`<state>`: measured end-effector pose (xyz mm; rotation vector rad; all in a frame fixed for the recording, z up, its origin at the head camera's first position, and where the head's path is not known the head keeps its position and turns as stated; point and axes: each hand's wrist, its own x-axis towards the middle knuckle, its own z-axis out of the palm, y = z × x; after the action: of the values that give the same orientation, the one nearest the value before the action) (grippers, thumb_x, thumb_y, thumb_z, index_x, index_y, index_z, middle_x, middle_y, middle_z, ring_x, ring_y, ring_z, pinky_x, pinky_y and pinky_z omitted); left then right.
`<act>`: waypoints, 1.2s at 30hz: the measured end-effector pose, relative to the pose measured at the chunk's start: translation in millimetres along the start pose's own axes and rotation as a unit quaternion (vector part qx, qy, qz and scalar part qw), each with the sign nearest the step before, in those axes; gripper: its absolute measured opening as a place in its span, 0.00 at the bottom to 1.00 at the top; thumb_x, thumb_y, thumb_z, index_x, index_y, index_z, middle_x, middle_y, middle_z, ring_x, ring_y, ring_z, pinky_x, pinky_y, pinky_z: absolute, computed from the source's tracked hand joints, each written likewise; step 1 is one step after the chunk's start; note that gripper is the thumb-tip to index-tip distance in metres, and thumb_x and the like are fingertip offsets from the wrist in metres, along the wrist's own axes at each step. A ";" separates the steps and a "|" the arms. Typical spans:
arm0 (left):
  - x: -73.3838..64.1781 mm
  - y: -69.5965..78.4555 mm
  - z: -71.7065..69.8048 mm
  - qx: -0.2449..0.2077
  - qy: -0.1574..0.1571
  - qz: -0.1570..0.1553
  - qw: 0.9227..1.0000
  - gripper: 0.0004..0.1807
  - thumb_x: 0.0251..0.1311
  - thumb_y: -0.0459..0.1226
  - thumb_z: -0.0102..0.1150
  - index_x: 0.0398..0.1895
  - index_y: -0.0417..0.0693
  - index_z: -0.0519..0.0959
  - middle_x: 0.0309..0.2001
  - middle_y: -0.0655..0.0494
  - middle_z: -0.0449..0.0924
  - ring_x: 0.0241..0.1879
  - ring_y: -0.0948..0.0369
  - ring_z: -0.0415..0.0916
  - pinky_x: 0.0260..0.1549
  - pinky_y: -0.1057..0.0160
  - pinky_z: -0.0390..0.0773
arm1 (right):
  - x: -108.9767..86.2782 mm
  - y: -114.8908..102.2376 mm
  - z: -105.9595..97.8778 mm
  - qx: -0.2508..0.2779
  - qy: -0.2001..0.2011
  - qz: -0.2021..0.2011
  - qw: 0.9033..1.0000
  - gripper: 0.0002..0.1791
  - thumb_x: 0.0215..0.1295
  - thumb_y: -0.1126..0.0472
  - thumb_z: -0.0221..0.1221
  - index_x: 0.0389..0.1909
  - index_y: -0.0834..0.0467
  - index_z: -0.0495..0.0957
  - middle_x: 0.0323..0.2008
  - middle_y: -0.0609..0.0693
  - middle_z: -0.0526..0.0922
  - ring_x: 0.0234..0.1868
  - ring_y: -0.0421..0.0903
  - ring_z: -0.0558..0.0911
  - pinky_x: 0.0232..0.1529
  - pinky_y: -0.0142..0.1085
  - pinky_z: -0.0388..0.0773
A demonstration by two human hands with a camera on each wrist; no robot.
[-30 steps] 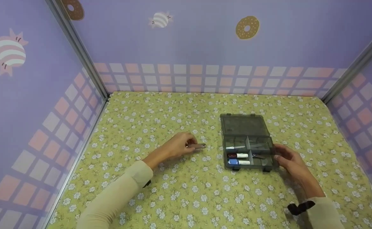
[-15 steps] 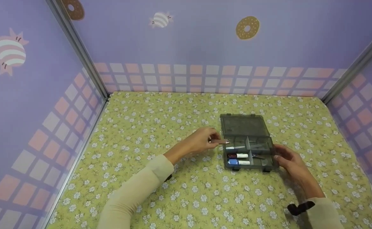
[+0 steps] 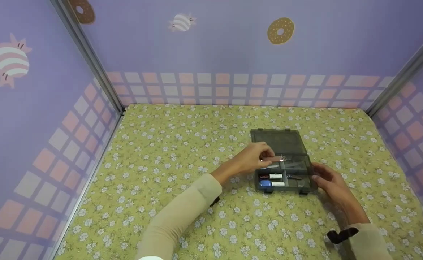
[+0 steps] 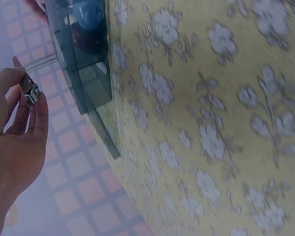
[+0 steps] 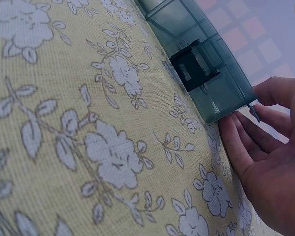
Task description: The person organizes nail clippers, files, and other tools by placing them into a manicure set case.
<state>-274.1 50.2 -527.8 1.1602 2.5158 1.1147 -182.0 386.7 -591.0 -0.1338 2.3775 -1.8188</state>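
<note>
My left hand (image 3: 255, 157) pinches a pinkish-brown nail clipper (image 3: 274, 159) between thumb and fingers. In the head view it overlaps the back compartments of a smoky clear plastic box (image 3: 269, 190), whose lid (image 3: 280, 141) lies folded back. The left wrist view shows the clipper's shiny metal end (image 4: 31, 95) beside the thumb. At the box's right wall my right hand (image 3: 332, 182) holds the side, its thumb and fingers against the front corner. Inside the front left compartment lie a dark red bottle (image 3: 269, 176) and a blue bottle (image 3: 271, 183), both with white parts.
A small dark tool (image 3: 294, 177) lies in the front right compartment, and a pale slim item (image 3: 271, 166) in the back left one. Flowered cloth (image 3: 182, 137) covers the table. Purple walls (image 3: 225, 43) enclose it at the back and sides.
My left hand has carried the nail clipper rightward from over the cloth to above the box's back compartments. The right hand and the box have stayed in place.
</note>
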 end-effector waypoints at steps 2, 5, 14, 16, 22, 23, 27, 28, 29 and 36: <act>5.3 2.3 7.0 0.006 -0.003 0.006 1.000 0.09 0.75 0.38 0.65 0.52 0.47 0.85 0.45 0.58 0.79 0.42 0.68 0.77 0.43 0.76 0.77 | 0.0 -0.3 0.5 -0.006 0.003 0.001 1.000 0.32 0.83 0.58 0.56 0.80 0.65 0.61 0.73 0.68 0.68 0.64 0.42 0.78 0.53 0.32 0.82; 12.7 6.8 17.6 0.013 -0.008 0.012 1.000 0.10 0.75 0.38 0.64 0.53 0.46 0.85 0.46 0.56 0.79 0.43 0.67 0.78 0.44 0.76 0.77 | 0.3 -0.3 1.1 -0.005 0.007 0.008 1.000 0.31 0.83 0.60 0.56 0.81 0.64 0.61 0.73 0.67 0.68 0.64 0.43 0.77 0.54 0.32 0.82; 28.2 28.1 44.9 0.018 -0.021 0.020 0.999 0.10 0.76 0.38 0.64 0.54 0.46 0.84 0.48 0.56 0.80 0.42 0.69 0.77 0.42 0.79 0.75 | 1.5 2.1 0.5 0.001 0.006 -0.004 1.000 0.29 0.84 0.61 0.54 0.79 0.66 0.62 0.69 0.66 0.72 0.63 0.45 0.79 0.53 0.33 0.83; 30.8 33.2 49.8 0.020 -0.025 0.019 0.999 0.10 0.76 0.39 0.64 0.54 0.47 0.84 0.48 0.57 0.79 0.42 0.70 0.76 0.42 0.79 0.75 | 1.6 1.9 0.5 0.001 0.006 -0.008 1.000 0.30 0.84 0.60 0.55 0.79 0.66 0.63 0.67 0.61 0.74 0.62 0.46 0.79 0.53 0.33 0.83; 36.7 44.0 63.6 0.030 -0.038 0.020 0.999 0.10 0.76 0.41 0.63 0.54 0.49 0.84 0.48 0.58 0.79 0.41 0.70 0.76 0.40 0.79 0.74 | 0.8 2.5 -0.5 -0.007 0.003 -0.011 1.000 0.30 0.83 0.59 0.55 0.79 0.64 0.62 0.66 0.55 0.75 0.61 0.44 0.80 0.52 0.34 0.83; 37.5 44.8 66.0 0.030 -0.040 0.020 0.999 0.10 0.76 0.40 0.63 0.54 0.49 0.84 0.48 0.58 0.79 0.41 0.70 0.76 0.40 0.79 0.74 | 0.6 2.5 -0.8 -0.007 0.002 -0.008 1.000 0.30 0.83 0.59 0.55 0.80 0.64 0.62 0.67 0.58 0.75 0.61 0.43 0.80 0.52 0.34 0.83; 39.3 46.2 74.9 0.026 -0.041 0.017 0.999 0.10 0.75 0.39 0.64 0.54 0.49 0.84 0.48 0.59 0.79 0.40 0.73 0.75 0.40 0.80 0.74 | -0.2 2.7 -1.4 -0.005 -0.002 0.005 1.000 0.32 0.84 0.58 0.55 0.81 0.63 0.60 0.72 0.66 0.69 0.60 0.39 0.80 0.52 0.34 0.83; 39.3 46.1 76.8 0.026 -0.041 0.016 0.999 0.10 0.75 0.39 0.65 0.54 0.49 0.84 0.48 0.59 0.79 0.40 0.73 0.75 0.40 0.80 0.74 | -0.5 2.4 -1.2 -0.004 -0.003 0.007 1.000 0.32 0.84 0.58 0.55 0.82 0.63 0.59 0.73 0.67 0.68 0.60 0.37 0.79 0.52 0.34 0.83; 39.2 45.9 78.6 0.027 -0.042 0.015 0.999 0.10 0.75 0.39 0.65 0.54 0.48 0.84 0.48 0.59 0.79 0.40 0.74 0.75 0.40 0.80 0.74 | -0.5 2.3 -1.2 -0.004 -0.004 0.010 1.000 0.33 0.84 0.58 0.55 0.82 0.63 0.58 0.73 0.67 0.67 0.59 0.36 0.79 0.52 0.34 0.82; 37.0 44.0 89.0 0.042 -0.057 0.006 0.997 0.11 0.75 0.41 0.64 0.55 0.49 0.84 0.47 0.60 0.79 0.39 0.74 0.74 0.39 0.80 0.73 | 0.1 1.5 -1.3 -0.004 0.000 0.016 1.000 0.34 0.83 0.56 0.57 0.82 0.63 0.58 0.73 0.68 0.67 0.59 0.36 0.79 0.51 0.33 0.83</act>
<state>-236.3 145.2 -555.1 1.2254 2.4925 0.9257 -182.3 388.4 -592.2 -0.0954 2.3729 -1.7955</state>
